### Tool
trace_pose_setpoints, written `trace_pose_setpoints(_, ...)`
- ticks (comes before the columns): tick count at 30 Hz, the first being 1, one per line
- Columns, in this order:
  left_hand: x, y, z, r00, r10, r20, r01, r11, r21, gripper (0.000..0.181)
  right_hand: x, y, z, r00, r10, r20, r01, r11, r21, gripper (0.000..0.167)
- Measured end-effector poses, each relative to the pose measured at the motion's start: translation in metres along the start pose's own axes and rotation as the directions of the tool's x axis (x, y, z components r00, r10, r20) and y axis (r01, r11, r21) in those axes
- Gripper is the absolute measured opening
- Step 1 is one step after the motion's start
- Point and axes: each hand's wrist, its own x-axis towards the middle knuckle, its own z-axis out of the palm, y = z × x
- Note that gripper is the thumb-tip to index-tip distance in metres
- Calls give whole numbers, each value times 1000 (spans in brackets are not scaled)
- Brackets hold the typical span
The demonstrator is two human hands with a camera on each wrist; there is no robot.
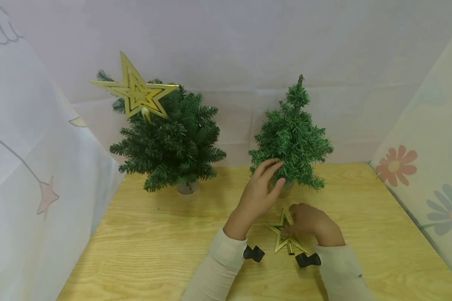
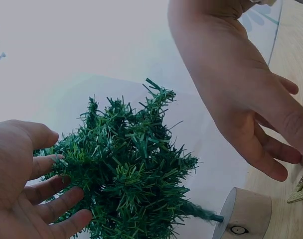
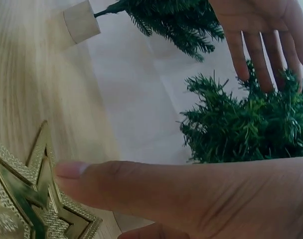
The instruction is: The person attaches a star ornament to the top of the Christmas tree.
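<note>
The small gold star (image 1: pixel 283 241) lay on the desk (image 1: pixel 143 251), right of centre in the lower part of the head view, just below the base (image 2: pixel 248 214) of the small green tree (image 1: pixel 294 138). Its long axis ran nearly up and down the frame: one point aimed up toward that base, while the hollow socket (image 1: pixel 291 250) faced the lower edge, leaning slightly right.

The right hand (image 1: pixel 314 223) was much the nearer, coming over the star from its right side, with the thumb across its upper part. Its fingers were bent, but whether they pinched the star or only hovered over it, I could not tell.

The left hand (image 1: pixel 257 194) was up and left of the star, fingers spread and fairly straight, their tips at the tree's lower left branches and gripping nothing. The star thus sat between the wrists, below the tree, while the tree's bare tip stood well above both hands, toward the upper right.
</note>
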Motion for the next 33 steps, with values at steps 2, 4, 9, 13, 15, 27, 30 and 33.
trace_pose_setpoints(2,0,0,1,1000,-3,0,3,1000,-5,49,1,4,1,1000,-2,2,2,1000,11,90)
trace_pose_setpoints(4,0,0,1,1000,-6,-2,6,1000,-9,50,2,6,0,1000,-4,2,4,1000,29,87)
trace_pose_setpoints(9,1,-1,0,1000,-12,4,12,1000,-14,50,3,7,-2,1000,-4,8,4,998,58,85)
trace_pose_setpoints(13,0,-1,1,1000,-19,7,19,1000,-21,50,1,3,0,1000,-11,7,11,999,41,83)
trace_pose_setpoints(15,0,-1,1,1000,-16,7,16,1000,-20,50,1,0,1,1000,-17,1,17,1000,12,83)
trace_pose_setpoints(27,1,-2,2,1000,-8,-1,8,1000,-20,49,2,-9,5,1000,-24,-16,23,998,-56,85)
trace_pose_setpoints(30,0,-2,2,1000,-6,0,6,1000,-15,49,3,-9,6,999,-33,-22,32,998,-61,84)
trace_pose_setpoints(33,0,-1,1,1000,-10,2,10,1000,-16,49,5,-8,8,999,-38,-29,36,997,-63,82)
